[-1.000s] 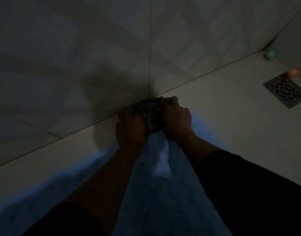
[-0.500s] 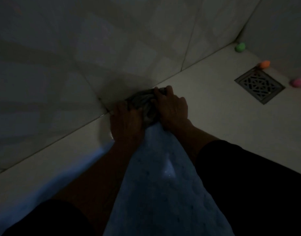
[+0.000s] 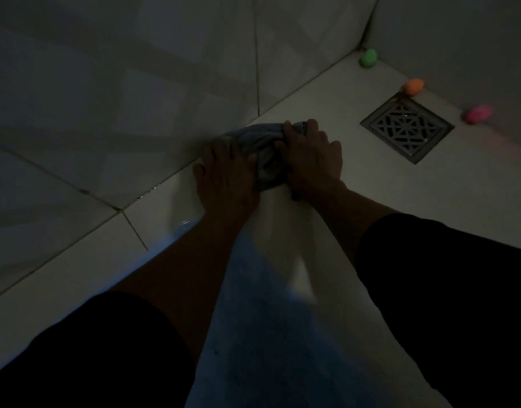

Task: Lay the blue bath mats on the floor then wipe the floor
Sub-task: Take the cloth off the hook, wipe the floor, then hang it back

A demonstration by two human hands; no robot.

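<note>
Grey cloth [image 3: 265,160] | left hand [image 3: 226,178], right hand [image 3: 312,160] pressing | floor [image 3: 371,184]

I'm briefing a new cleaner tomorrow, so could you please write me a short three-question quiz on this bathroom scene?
1. True or false: both hands press the grey cloth against the floor where it meets the wall.
2. Multiple choice: which small coloured object lies nearest the floor drain? A) green B) orange C) pink
3. Fill in: the blue bath mat lies between the person's two ____.

Key
1. True: the left hand and right hand are both on the cloth.
2. B
3. forearms
</note>
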